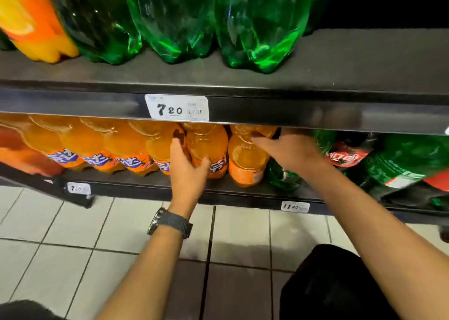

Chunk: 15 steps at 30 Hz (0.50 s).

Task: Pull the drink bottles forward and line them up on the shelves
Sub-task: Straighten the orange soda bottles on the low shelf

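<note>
On the lower shelf stands a row of orange soda bottles with blue labels. My left hand, a watch on its wrist, grips one orange bottle near the row's right end, thumb across its front. My right hand lies on the shoulder of the last orange bottle, fingers wrapped over its upper part. Green bottles sit right behind and beside that hand. On the upper shelf stand large green bottles and an orange one.
Right of my hands lie a dark cola bottle with a red label and tilted green bottles. Price tags hang on the shelf edges. Below is a white tiled floor; my dark-clad knee is at the lower right.
</note>
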### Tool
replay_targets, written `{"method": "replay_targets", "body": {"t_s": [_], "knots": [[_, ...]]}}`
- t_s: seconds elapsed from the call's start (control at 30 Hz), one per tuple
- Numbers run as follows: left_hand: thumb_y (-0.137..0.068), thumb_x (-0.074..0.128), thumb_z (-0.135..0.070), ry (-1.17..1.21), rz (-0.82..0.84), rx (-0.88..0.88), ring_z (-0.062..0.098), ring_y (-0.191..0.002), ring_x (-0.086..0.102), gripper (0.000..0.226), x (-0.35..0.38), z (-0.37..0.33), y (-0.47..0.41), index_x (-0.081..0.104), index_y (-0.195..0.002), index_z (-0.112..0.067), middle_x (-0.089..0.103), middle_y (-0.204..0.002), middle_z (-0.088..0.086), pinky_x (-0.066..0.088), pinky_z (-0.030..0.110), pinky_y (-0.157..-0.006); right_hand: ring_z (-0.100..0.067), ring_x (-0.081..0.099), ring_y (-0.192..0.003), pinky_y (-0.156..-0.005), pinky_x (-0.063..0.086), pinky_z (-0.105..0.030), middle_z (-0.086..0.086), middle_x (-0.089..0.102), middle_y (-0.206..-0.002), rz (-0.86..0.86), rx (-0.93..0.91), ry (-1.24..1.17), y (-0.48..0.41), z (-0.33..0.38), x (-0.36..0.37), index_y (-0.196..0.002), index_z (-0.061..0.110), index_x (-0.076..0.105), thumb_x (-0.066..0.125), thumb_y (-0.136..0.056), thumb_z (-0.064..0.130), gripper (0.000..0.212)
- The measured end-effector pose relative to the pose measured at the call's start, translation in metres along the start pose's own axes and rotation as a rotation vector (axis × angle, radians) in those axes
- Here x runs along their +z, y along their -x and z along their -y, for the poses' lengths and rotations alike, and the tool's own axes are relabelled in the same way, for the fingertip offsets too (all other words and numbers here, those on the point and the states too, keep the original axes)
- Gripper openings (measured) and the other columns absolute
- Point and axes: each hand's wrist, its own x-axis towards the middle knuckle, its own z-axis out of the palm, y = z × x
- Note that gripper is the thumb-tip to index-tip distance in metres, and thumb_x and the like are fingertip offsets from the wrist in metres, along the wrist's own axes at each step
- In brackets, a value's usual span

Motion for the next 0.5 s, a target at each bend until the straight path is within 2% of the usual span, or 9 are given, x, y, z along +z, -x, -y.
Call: {"method": "replay_targets", "body": {"t_s": [0.03,0.07,0.17,0.27,0.37,0.43,0.5], "knots": [[-0.077,0.076,-0.018,0.015,0.029,-0.060,0.020,-0.115,0.054,0.057,0.006,-0.008,-0.003,0.042,-0.122,-0.013,0.054,-0.124,0.006,0.047,0.044,-0.098,-0.023,0.052,-0.114,-0.088,0.036,-0.027,-0.005,0.058,-0.122,0.074,0.063,-0.052,-0.003,0.001,-0.005,-0.125,0.024,0.056,0.055,-0.085,0.058,0.053],[-0.074,0.078,-0.022,0.000,0.030,-0.115,0.020,-0.111,0.055,0.055,0.011,-0.014,-0.007,0.044,-0.116,-0.013,0.055,-0.119,0.007,0.049,0.045,-0.095,-0.019,0.046,-0.119,-0.093,0.032,-0.025,-0.002,0.051,-0.135,0.116,0.095,-0.114,-0.006,0.001,-0.009,-0.135,0.029,0.047,0.057,-0.084,0.059,0.060],[-0.069,0.081,-0.040,-0.159,-0.050,-0.169,0.028,-0.096,0.059,0.047,0.019,-0.021,-0.017,0.056,-0.089,-0.007,0.062,-0.098,0.013,0.051,0.047,-0.083,-0.021,0.030,-0.136,-0.110,0.023,-0.031,0.001,0.028,-0.154,0.057,0.032,-0.093,-0.008,0.004,-0.010,-0.147,0.033,0.027,0.059,-0.083,0.058,0.077],[-0.067,0.072,-0.056,-0.266,-0.063,-0.110,0.030,-0.084,0.061,0.046,0.025,-0.025,-0.025,0.068,-0.073,-0.010,0.068,-0.081,0.009,0.052,0.043,-0.076,-0.024,0.025,-0.140,-0.113,0.019,-0.033,0.000,0.024,-0.156,0.011,-0.034,-0.010,-0.008,0.003,-0.009,-0.149,0.032,0.023,0.057,-0.084,0.058,0.077],[-0.069,0.074,-0.052,-0.259,-0.073,-0.045,0.025,-0.075,0.064,0.040,0.025,-0.020,-0.027,0.069,-0.068,-0.013,0.070,-0.074,0.004,0.053,0.043,-0.073,-0.024,0.033,-0.136,-0.110,0.026,-0.033,-0.003,0.033,-0.152,0.093,-0.024,0.119,-0.013,-0.004,-0.002,-0.145,0.026,0.032,0.047,-0.087,0.063,0.071],[-0.068,0.079,-0.048,-0.238,-0.047,-0.050,0.021,-0.070,0.065,0.038,0.020,-0.016,-0.030,0.070,-0.071,-0.011,0.071,-0.073,0.004,0.055,0.042,-0.068,-0.028,0.038,-0.133,-0.108,0.032,-0.038,-0.006,0.039,-0.148,-0.016,-0.056,0.199,-0.015,-0.004,0.002,-0.142,0.025,0.037,0.047,-0.085,0.067,0.072],[-0.067,0.080,-0.051,-0.272,-0.003,-0.081,0.022,-0.077,0.065,0.043,0.009,-0.011,-0.035,0.069,-0.075,-0.010,0.070,-0.077,0.005,0.055,0.043,-0.072,-0.029,0.036,-0.135,-0.108,0.033,-0.039,-0.004,0.037,-0.149,-0.169,-0.105,0.209,-0.014,0.002,0.011,-0.144,0.030,0.030,0.053,-0.080,0.069,0.078]]}}
